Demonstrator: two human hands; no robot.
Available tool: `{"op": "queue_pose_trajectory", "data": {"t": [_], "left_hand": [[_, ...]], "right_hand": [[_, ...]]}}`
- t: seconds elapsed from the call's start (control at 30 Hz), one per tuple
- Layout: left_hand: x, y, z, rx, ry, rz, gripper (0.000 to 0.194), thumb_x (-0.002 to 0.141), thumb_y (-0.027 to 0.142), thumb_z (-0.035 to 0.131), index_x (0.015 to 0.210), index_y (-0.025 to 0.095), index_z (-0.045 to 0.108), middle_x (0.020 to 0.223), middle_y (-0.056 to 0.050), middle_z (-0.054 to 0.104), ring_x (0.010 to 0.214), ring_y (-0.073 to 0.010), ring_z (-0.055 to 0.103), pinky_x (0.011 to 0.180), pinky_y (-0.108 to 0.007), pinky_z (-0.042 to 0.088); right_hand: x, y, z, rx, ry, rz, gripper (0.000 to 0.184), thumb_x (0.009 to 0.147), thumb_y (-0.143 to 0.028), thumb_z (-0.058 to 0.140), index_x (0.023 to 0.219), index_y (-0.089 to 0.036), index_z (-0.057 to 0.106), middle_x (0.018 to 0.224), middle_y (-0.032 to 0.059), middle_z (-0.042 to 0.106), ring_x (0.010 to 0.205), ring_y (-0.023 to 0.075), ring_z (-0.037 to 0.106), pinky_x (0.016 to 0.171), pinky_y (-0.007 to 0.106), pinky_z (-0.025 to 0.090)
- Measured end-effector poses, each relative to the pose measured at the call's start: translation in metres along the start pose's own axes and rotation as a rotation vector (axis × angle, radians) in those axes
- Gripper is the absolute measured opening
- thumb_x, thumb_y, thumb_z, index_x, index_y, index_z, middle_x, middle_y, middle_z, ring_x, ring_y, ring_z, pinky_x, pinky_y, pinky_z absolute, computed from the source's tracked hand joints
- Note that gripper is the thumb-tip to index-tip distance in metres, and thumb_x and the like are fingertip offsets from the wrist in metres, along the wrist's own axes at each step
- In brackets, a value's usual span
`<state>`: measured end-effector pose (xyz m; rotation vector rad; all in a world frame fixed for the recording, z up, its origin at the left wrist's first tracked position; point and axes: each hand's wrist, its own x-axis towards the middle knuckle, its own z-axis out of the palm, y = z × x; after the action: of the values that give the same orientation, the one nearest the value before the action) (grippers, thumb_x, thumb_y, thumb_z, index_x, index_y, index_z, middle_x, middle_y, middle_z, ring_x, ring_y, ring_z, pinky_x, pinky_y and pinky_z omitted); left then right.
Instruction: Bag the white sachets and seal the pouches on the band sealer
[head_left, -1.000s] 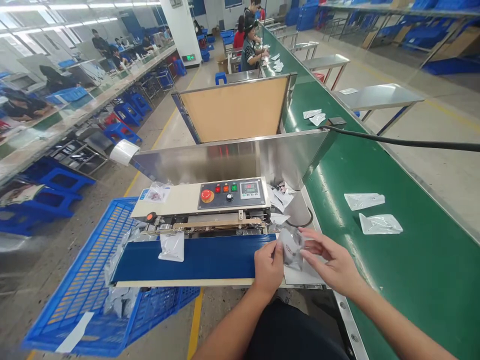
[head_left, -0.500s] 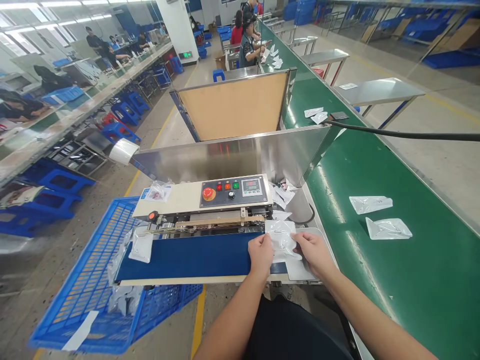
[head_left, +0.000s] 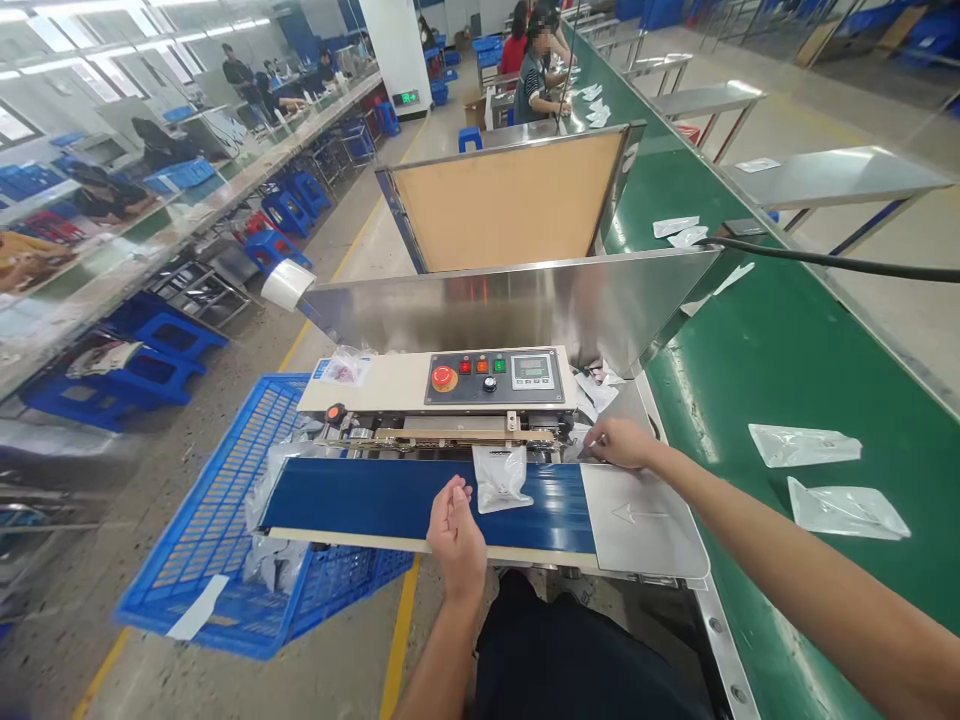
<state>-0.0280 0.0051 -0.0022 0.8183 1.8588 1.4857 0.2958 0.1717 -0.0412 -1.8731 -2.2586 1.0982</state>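
A clear plastic pouch [head_left: 501, 478] lies on the dark blue conveyor belt [head_left: 420, 497] of a band sealer [head_left: 495, 378], just in front of its sealing head. My left hand [head_left: 456, 540] rests open, palm up, at the belt's near edge, close to the pouch but holding nothing. My right hand [head_left: 619, 443] reaches across to the belt's far right corner, fingertips beside loose white pouches [head_left: 592, 392] at the machine. It holds nothing I can see. A steel plate with an arrow [head_left: 641, 520] extends the belt to the right.
A blue plastic crate [head_left: 225, 500] with pouches stands below the belt's left end. A green conveyor [head_left: 787, 330] runs along the right, carrying pouches [head_left: 804, 445]. A steel guard [head_left: 510, 305] rises behind the sealer, and a co-worker [head_left: 536, 85] sits far back.
The pouch held between my hands now lies on the blue belt. My left hand has opened palm up, my right has moved farther back, and the earlier pouch has travelled left.
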Motion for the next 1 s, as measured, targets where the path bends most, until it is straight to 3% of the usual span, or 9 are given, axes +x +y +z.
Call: {"op": "queue_pose_trajectory", "data": {"t": [0.17, 0.3, 0.43, 0.5, 0.6, 0.7, 0.83, 0.93, 1.0], "left_hand": [[-0.017, 0.007, 0.004, -0.021, -0.141, 0.134, 0.045, 0.103, 0.058, 0.064, 0.107, 0.017, 0.083, 0.102, -0.013, 0.082, 0.093, -0.0268, 0.079, 0.087, -0.04, 0.068], [-0.03, 0.016, 0.031, -0.041, -0.329, 0.23, 0.042, 0.108, 0.051, 0.059, 0.104, 0.016, 0.083, 0.096, -0.013, 0.082, 0.082, -0.0243, 0.079, 0.078, -0.037, 0.068], [-0.03, 0.033, 0.068, 0.066, -0.511, 0.44, 0.041, 0.108, 0.045, 0.058, 0.134, 0.019, 0.077, 0.133, -0.018, 0.077, 0.123, -0.0318, 0.074, 0.107, -0.047, 0.061], [-0.028, 0.041, 0.084, 0.096, -0.689, 0.531, 0.048, 0.105, 0.047, 0.062, 0.144, 0.02, 0.072, 0.146, -0.017, 0.072, 0.136, -0.034, 0.066, 0.118, -0.051, 0.053], [-0.03, 0.041, 0.101, 0.061, -0.909, 0.447, 0.044, 0.105, 0.053, 0.059, 0.119, 0.019, 0.083, 0.111, -0.013, 0.083, 0.1, -0.0283, 0.076, 0.097, -0.04, 0.061], [-0.041, 0.03, 0.105, -0.005, -0.863, 0.187, 0.056, 0.106, 0.062, 0.054, 0.089, 0.017, 0.081, 0.073, -0.005, 0.072, 0.065, -0.0176, 0.061, 0.066, -0.027, 0.051], [-0.055, 0.016, 0.104, -0.062, -0.763, 0.058, 0.064, 0.105, 0.069, 0.052, 0.072, 0.017, 0.068, 0.065, -0.001, 0.058, 0.061, -0.0141, 0.047, 0.058, -0.025, 0.039], [-0.058, 0.011, 0.104, -0.054, -0.689, 0.042, 0.064, 0.104, 0.07, 0.051, 0.07, 0.018, 0.063, 0.065, -0.001, 0.056, 0.063, -0.0151, 0.046, 0.06, -0.025, 0.039], [-0.056, 0.01, 0.105, -0.046, -0.66, 0.025, 0.063, 0.104, 0.07, 0.05, 0.071, 0.019, 0.063, 0.067, -0.001, 0.057, 0.064, -0.0157, 0.047, 0.06, -0.025, 0.039]], "right_hand": [[0.006, 0.002, -0.028, 0.234, 0.028, -0.025, 0.017, 0.078, -0.038, 0.071, 0.08, -0.021, 0.076, 0.082, 0.0047, 0.078, 0.075, 0.0208, 0.068, 0.072, 0.03, 0.051], [-0.028, -0.005, -0.075, 0.438, 0.033, -0.123, 0.029, 0.084, -0.049, 0.065, 0.079, -0.021, 0.068, 0.076, 0.0035, 0.074, 0.07, 0.0182, 0.063, 0.07, 0.03, 0.048], [-0.086, -0.047, -0.106, 0.351, -0.165, -0.264, 0.023, 0.091, -0.044, 0.067, 0.089, -0.022, 0.075, 0.089, 0.0046, 0.078, 0.076, 0.0196, 0.066, 0.07, 0.03, 0.048], [-0.109, -0.068, -0.107, 0.289, -0.164, -0.336, 0.021, 0.094, -0.042, 0.067, 0.091, -0.024, 0.078, 0.087, 0.0034, 0.077, 0.075, 0.0193, 0.065, 0.07, 0.031, 0.047], [-0.128, -0.077, -0.086, 0.391, -0.061, -0.291, 0.032, 0.098, -0.052, 0.066, 0.095, -0.025, 0.082, 0.081, 0.0029, 0.075, 0.071, 0.0185, 0.063, 0.068, 0.031, 0.048], [-0.136, -0.064, -0.043, 0.73, 0.136, -0.098, 0.053, 0.095, -0.07, 0.065, 0.108, -0.022, 0.084, 0.099, 0.008, 0.08, 0.085, 0.0229, 0.07, 0.075, 0.034, 0.055], [-0.142, -0.054, 0.019, 1.121, 0.361, 0.107, 0.067, 0.077, -0.075, 0.085, 0.117, -0.022, 0.085, 0.12, 0.013, 0.08, 0.104, 0.0299, 0.073, 0.09, 0.041, 0.059], [-0.142, -0.058, 0.046, 1.322, 0.458, 0.188, 0.071, 0.073, -0.077, 0.088, 0.119, -0.023, 0.084, 0.111, 0.0114, 0.081, 0.096, 0.0272, 0.074, 0.089, 0.042, 0.061], [-0.14, -0.059, 0.054, 1.325, 0.451, 0.191, 0.066, 0.07, -0.076, 0.09, 0.107, -0.021, 0.085, 0.098, 0.0098, 0.08, 0.087, 0.0249, 0.073, 0.084, 0.04, 0.062]]}}
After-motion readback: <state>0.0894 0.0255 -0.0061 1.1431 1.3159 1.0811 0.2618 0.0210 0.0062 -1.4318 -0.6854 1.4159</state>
